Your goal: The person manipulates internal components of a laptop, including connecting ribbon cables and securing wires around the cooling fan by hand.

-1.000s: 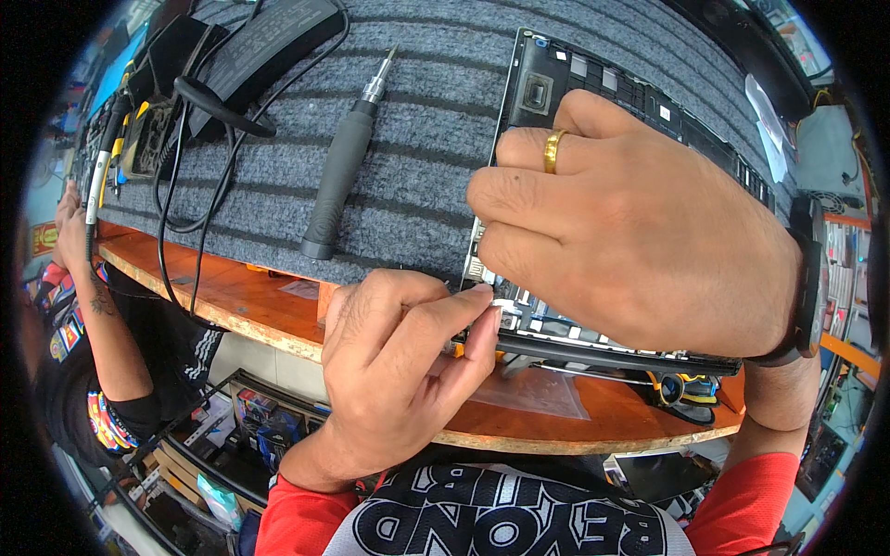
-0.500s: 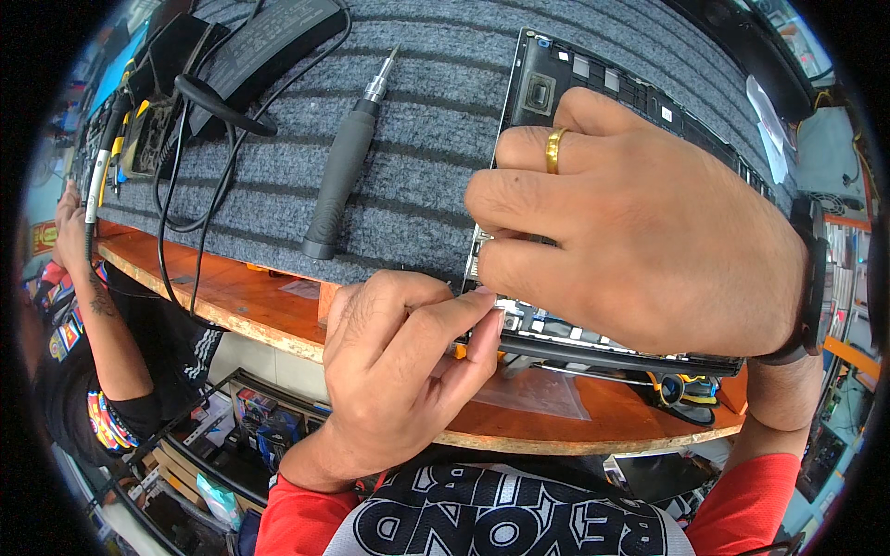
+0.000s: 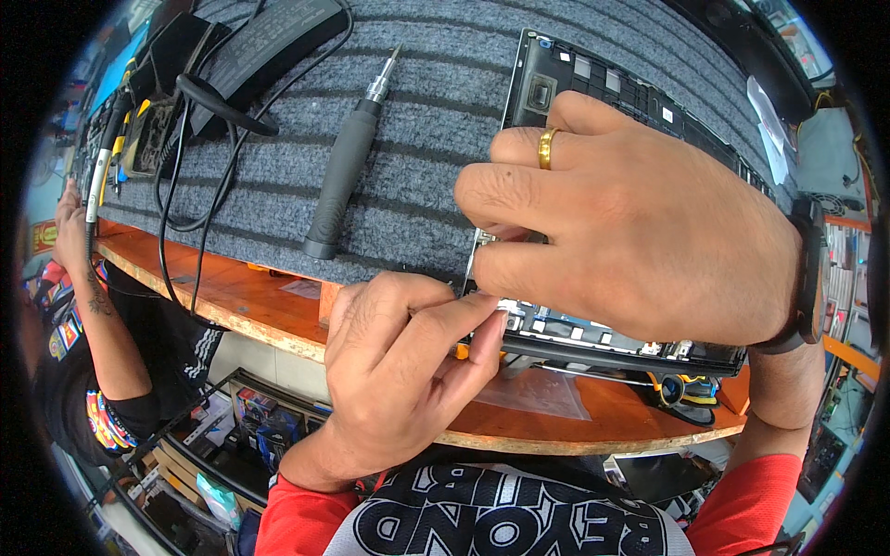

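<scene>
An opened black laptop base [image 3: 577,330], its inner parts bare, lies on the grey ribbed mat [image 3: 436,111]. At its near left corner, my left hand [image 3: 399,357] pinches thumb and forefinger together; whatever is between the tips is too small to make out. My right hand [image 3: 621,222], with a gold ring and a dark wristband, reaches over the laptop from the right. Its fingers are curled down toward that same corner, close to the left fingertips. The palm hides what they grip and much of the laptop's middle. A grey-handled screwdriver [image 3: 343,176] rests on the mat, left of the laptop.
A black power adapter [image 3: 264,51] and looped black cables [image 3: 222,185] occupy the far left. The wooden bench edge [image 3: 222,301] runs in front of me. Below the laptop lie a clear plastic bag [image 3: 538,394] and a yellow-black tool [image 3: 681,389]. Another person's arm [image 3: 107,324] is at left.
My right hand has shifted slightly left and away from me, uncovering more of the laptop's near edge. My left hand keeps its pinch almost in place.
</scene>
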Tool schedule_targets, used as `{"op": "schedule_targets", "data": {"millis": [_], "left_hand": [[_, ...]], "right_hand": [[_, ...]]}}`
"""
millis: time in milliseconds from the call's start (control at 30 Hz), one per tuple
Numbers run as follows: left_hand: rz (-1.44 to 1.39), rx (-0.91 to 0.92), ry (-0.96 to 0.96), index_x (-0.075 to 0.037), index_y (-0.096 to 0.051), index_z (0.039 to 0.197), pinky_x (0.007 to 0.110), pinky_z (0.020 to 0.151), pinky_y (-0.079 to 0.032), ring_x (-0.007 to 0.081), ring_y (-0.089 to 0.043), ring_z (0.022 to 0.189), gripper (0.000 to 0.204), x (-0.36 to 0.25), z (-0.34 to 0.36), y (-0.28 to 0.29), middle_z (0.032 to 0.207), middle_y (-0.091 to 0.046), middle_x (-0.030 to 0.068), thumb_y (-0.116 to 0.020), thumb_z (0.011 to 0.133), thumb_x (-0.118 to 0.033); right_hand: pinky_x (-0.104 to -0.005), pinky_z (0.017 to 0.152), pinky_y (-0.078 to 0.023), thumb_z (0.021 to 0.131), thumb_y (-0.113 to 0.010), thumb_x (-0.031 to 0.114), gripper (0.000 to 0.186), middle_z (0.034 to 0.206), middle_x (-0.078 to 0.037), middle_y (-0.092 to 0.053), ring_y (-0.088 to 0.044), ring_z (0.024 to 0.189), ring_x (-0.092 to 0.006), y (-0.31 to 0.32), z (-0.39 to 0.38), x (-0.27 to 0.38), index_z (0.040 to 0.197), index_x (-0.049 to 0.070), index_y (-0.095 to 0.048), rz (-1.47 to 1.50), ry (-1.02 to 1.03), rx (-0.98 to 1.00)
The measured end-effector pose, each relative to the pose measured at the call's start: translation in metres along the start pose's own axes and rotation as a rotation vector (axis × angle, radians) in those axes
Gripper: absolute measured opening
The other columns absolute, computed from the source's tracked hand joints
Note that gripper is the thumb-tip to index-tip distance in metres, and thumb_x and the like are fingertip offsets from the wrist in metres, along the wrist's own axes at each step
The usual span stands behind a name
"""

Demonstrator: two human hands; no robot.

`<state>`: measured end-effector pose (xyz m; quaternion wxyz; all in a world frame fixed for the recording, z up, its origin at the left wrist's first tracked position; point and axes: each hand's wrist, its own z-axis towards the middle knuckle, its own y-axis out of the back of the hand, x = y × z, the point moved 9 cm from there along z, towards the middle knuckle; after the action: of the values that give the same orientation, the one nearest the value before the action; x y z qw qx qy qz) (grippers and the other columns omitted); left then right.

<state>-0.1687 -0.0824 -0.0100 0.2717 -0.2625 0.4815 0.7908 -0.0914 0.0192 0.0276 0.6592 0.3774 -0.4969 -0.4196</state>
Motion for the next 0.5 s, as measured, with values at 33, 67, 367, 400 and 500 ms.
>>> {"op": "schedule_targets", "data": {"millis": [33,67,367,400,500], "left_hand": [[-0.003,-0.001,-0.001,-0.008,-0.079,0.106,0.036,0.071,-0.043,0.0196,-0.061,0.073,0.032,0.0,0.0,0.0,0.088,-0.065,0.0012,-0.093,0.077,-0.004],[-0.006,-0.002,-0.003,-0.008,-0.079,0.106,0.036,0.071,-0.043,0.0196,-0.061,0.073,0.032,0.0,0.0,0.0,0.088,-0.065,0.0011,-0.093,0.077,-0.004],[0.03,0.078,0.048,-0.001,-0.079,0.102,0.032,0.072,-0.053,0.0224,-0.067,0.084,0.026,0.0,0.004,0.001,0.095,-0.068,0.0103,-0.091,0.078,0.002],[0.031,0.08,0.061,-0.001,-0.079,0.102,0.032,0.072,-0.053,0.0221,-0.066,0.084,0.026,0.0,0.003,0.001,0.095,-0.068,0.0101,-0.091,0.079,0.002],[0.029,0.083,0.067,0.0,-0.079,0.103,0.031,0.071,-0.053,0.0211,-0.066,0.083,0.027,0.001,0.004,0.002,0.094,-0.067,0.0094,-0.09,0.079,0.002]], "right_hand": [[-0.036,0.076,-0.039,0.09,-0.069,0.025,0.013,0.102,-0.001,-0.056,-0.058,0.091,-0.0173,-0.001,-0.001,0.001,0.09,0.013,-0.064,-0.04,0.02,0.009],[-0.036,0.076,-0.039,0.09,-0.069,0.025,0.013,0.102,0.0,-0.056,-0.058,0.09,-0.0173,-0.003,-0.002,0.001,0.09,0.013,-0.064,-0.08,0.041,0.017],[-0.0361,0.075,-0.038,0.089,-0.069,0.025,0.013,0.101,-0.001,-0.057,-0.058,0.089,-0.0177,-0.006,-0.001,0.004,0.09,0.013,-0.066,-0.197,0.077,0.049],[-0.0362,0.075,-0.038,0.089,-0.069,0.025,0.013,0.102,-0.001,-0.057,-0.059,0.089,-0.0179,-0.001,0.003,0.006,0.09,0.013,-0.066,-0.192,0.065,0.089],[-0.0367,0.075,-0.038,0.089,-0.07,0.024,0.013,0.101,-0.002,-0.058,-0.059,0.088,-0.0188,-0.001,0.0,0.006,0.09,0.011,-0.067,-0.194,0.1,0.011]]}}
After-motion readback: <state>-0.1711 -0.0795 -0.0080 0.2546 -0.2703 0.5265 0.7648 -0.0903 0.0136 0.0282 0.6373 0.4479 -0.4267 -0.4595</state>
